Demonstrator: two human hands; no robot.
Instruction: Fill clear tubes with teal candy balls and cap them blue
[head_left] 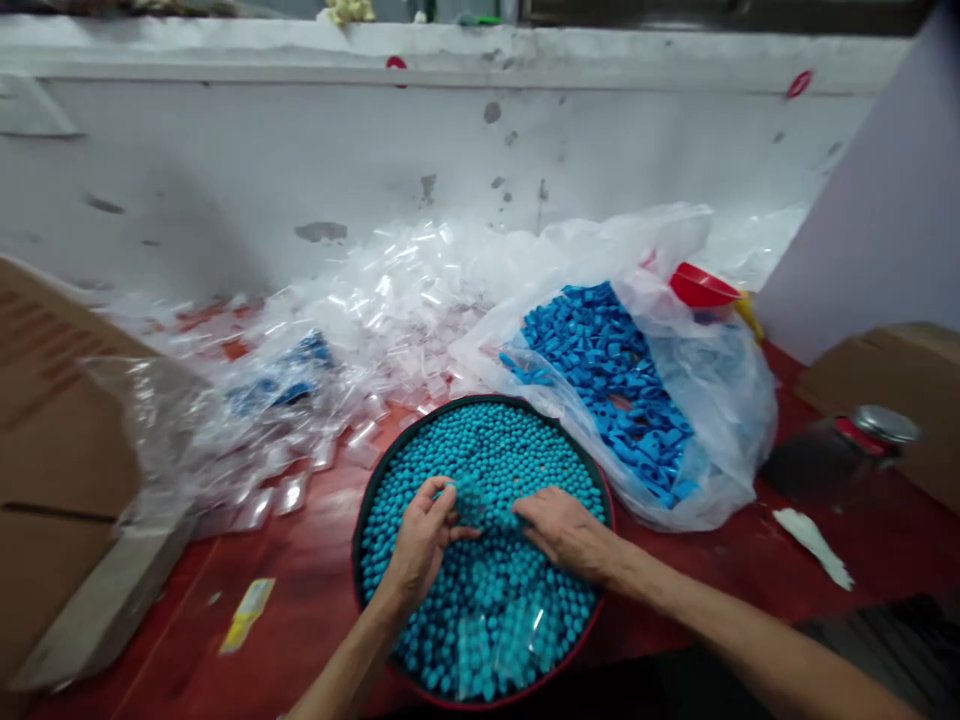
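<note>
A round dark-rimmed tub [361,500] full of small turquoise balls [480,440] stands in front of me. Over its middle, my left hand [429,535] pinches a small clear plastic case [471,500], which is hard to tell from the balls behind it. My right hand [564,532] is to the right of the case, its fingers bent down and closed among the balls. Whatever those fingertips hold is hidden. Near the tub's front edge, clear plastic pieces [499,645] lie on top of the balls.
Clear plastic cases [405,290] are heaped along the wall. Right of them, an open plastic bag [720,430] holds blue plastic parts [600,360]. A red scoop [703,288], a lidded jar [847,450] and cardboard [60,450] flank the red table [300,620], where a yellow wrapper [247,615] lies.
</note>
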